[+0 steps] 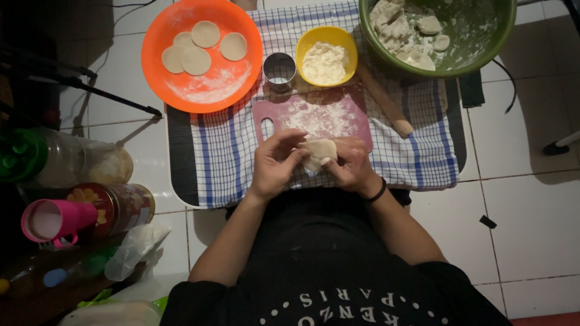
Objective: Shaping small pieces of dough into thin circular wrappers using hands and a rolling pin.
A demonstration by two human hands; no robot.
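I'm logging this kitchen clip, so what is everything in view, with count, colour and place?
Plate: one, orange, upper left.
Dough rounds: four, pale, on the plate.
Ring cutter: one, metal, beside the plate.
Small bowl: one, yellow, holding flour.
Big bowl: one, green, upper right, holding dough scraps.
Rolling pin: one, wooden, below the big bowl.
Board: one, pink, floured, centre.
Cloth: one, blue checked, under everything.
Cup: one, pink, far left.
Tin: one, red, lying by the cup.
Dough piece: one, pale, between both hands.
Left hand: on the dough piece.
Right hand: on the dough piece.

Green bowl (pixel 483 57) cropped at top edge; dough piece (pixel 318 151) half behind fingers.
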